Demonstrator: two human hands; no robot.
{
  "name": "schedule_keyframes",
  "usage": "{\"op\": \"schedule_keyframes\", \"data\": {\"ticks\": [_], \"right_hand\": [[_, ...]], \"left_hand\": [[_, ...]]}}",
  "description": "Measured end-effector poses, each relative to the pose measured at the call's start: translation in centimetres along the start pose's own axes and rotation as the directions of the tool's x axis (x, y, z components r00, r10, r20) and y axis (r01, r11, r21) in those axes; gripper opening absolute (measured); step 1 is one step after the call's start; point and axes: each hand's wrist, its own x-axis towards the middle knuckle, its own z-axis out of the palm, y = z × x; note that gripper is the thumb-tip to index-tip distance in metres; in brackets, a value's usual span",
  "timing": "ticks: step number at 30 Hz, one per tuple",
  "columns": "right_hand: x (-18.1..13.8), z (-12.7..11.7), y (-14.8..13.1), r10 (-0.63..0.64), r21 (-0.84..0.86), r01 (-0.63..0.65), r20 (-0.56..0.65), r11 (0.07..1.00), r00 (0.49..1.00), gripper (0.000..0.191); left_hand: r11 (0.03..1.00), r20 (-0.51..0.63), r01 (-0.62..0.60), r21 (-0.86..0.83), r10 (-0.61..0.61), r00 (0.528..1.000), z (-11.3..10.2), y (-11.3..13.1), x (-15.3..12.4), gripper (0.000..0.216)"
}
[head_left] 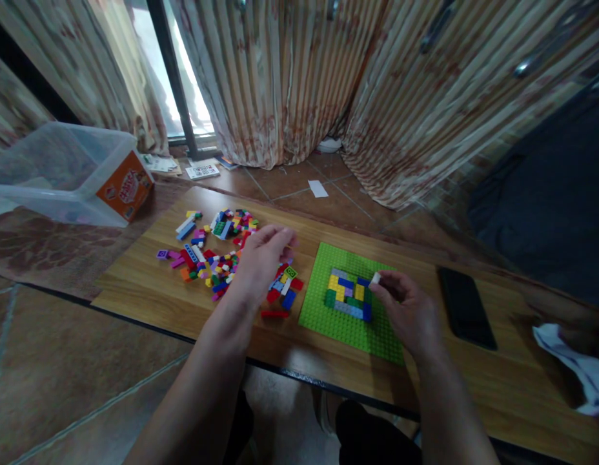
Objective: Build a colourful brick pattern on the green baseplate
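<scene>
My right hand [410,307] pinches a small white brick [375,279] between thumb and fingers, at the right edge of a flat block of bricks [348,292]. That block is made of yellow, blue, green and grey pieces and sits on a light green baseplate [323,323]. Over the right part of the loose brick pile [222,265] hovers my left hand [263,258], its fingers curled together and pointing right. Whatever those fingers hold, if anything, is hidden. Close to this hand lie a blue brick [288,299] and a long red brick [275,314].
A black phone [467,307] lies on the wooden table [149,271], right of the baseplate. Farther right is a white cloth [570,365]. A clear plastic bin [62,161] with an orange label stands at the far left. Striped curtains [280,77] hang behind the table.
</scene>
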Motion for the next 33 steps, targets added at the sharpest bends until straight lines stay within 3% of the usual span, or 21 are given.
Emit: {"op": "schedule_keyframes", "data": {"ticks": [2, 4, 8, 11, 14, 19, 23, 28, 33], "right_hand": [[0.1, 0.2, 0.0, 0.017, 0.049, -0.016, -0.02, 0.999, 1.0, 0.038], [0.2, 0.4, 0.1, 0.018, 0.072, -0.016, -0.021, 0.997, 1.0, 0.037], [0.3, 0.1, 0.8, 0.03, 0.077, -0.025, -0.068, 0.997, 0.997, 0.033], [0.3, -0.4, 1.5, 0.079, 0.021, -0.078, -0.072, 0.997, 0.994, 0.034], [0.0, -0.4, 1.9, 0.111, -0.04, -0.113, -0.045, 0.993, 0.993, 0.034], [-0.2, 0.0, 1.5, 0.053, -0.073, -0.056, -0.044, 0.996, 0.998, 0.028], [0.7, -0.4, 2.0, 0.012, -0.084, -0.021, -0.112, 0.996, 0.994, 0.024], [1.8, -1.6, 2.9, -0.01, -0.077, -0.002, -0.15, 0.997, 0.989, 0.02], [1.1, -3.1, 2.7, -0.091, -0.096, 0.081, -0.102, 0.992, 0.991, 0.022]], "left_hand": [[0.956, 0.148, -0.15, 0.254, 0.115, 0.982, 1.4, -1.0, -0.7, 0.015], [0.845, 0.305, -0.27, 0.462, 0.134, 0.943, 2.9, -2.3, -1.6, 0.016], [0.567, 0.478, -0.464, 0.681, 0.136, 0.868, 5.4, -4.4, -3.4, 0.033], [0.376, 0.512, -0.495, 0.784, 0.059, 0.857, 6.3, -5.2, -4.2, 0.049], [0.272, 0.474, -0.457, 0.847, 0.002, 0.88, 6.6, -5.4, -4.5, 0.059], [0.236, 0.44, -0.426, 0.873, -0.007, 0.898, 7.7, -6.1, -4.8, 0.062], [0.321, 0.415, -0.397, 0.86, 0.015, 0.91, 9.2, -6.7, -5.9, 0.059], [0.436, 0.484, -0.41, 0.801, -0.07, 0.872, 9.9, -6.9, -7.9, 0.047], [0.357, 0.563, -0.531, 0.768, 0.018, 0.826, 8.9, -7.0, -8.1, 0.039]]}}
